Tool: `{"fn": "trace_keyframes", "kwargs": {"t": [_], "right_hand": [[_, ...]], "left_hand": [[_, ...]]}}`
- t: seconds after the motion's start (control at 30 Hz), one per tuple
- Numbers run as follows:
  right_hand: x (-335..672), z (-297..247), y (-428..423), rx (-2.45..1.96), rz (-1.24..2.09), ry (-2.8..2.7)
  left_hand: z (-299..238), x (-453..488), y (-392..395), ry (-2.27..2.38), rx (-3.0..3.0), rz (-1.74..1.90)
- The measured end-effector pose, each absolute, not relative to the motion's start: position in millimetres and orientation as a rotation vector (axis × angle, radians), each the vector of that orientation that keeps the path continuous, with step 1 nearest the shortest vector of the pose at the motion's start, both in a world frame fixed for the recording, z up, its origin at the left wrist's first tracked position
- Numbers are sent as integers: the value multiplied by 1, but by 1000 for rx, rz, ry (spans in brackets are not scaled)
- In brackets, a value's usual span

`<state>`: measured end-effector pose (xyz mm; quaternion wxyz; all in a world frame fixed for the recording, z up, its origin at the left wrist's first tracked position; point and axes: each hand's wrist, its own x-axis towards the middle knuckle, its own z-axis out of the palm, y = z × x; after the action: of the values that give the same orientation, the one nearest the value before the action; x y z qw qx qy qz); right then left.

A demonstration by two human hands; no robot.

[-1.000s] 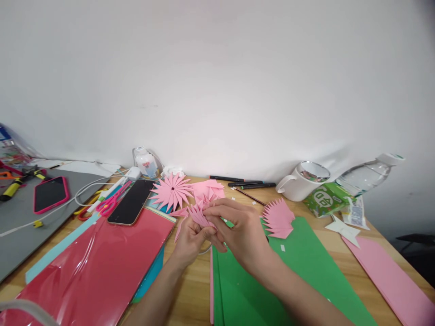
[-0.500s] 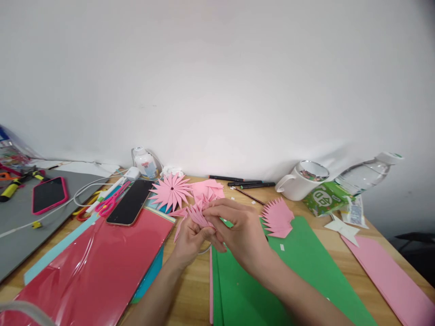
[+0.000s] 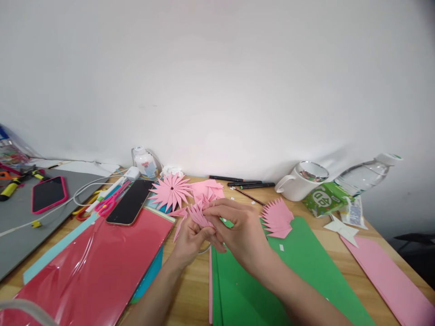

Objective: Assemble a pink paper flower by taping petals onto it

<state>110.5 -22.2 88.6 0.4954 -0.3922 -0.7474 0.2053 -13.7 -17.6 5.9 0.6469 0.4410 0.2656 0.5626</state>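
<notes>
Between my two hands is a folded pink paper fan (image 3: 197,214) with pointed pleats. My left hand (image 3: 190,239) is closed round its lower part, thumb on the near side. My right hand (image 3: 239,226) pinches its right edge, and the fingertips partly cover the paper. Just behind lies a full round pink paper star (image 3: 171,189) with many points. Beside that star are more folded pink paper pieces (image 3: 208,188). To the right, a half-round pink paper fan (image 3: 277,218) rests partly on the green paper sheets (image 3: 272,285).
Red sheets in clear film (image 3: 102,267), a black phone (image 3: 131,202) and pink scissors (image 3: 110,200) lie left. Black pens (image 3: 251,184) lie by the wall. A white mug (image 3: 302,181), a green packet (image 3: 321,199), a tilted water bottle (image 3: 365,174) and pink paper strips (image 3: 387,271) are right.
</notes>
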Motion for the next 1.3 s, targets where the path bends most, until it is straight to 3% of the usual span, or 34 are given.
{"fn": "trace_keyframes", "kwargs": {"t": [1.3], "right_hand": [[112,88,-23,-967,439,-1848]], "left_hand": [[10,-14,-19,602,1008,1290]]}}
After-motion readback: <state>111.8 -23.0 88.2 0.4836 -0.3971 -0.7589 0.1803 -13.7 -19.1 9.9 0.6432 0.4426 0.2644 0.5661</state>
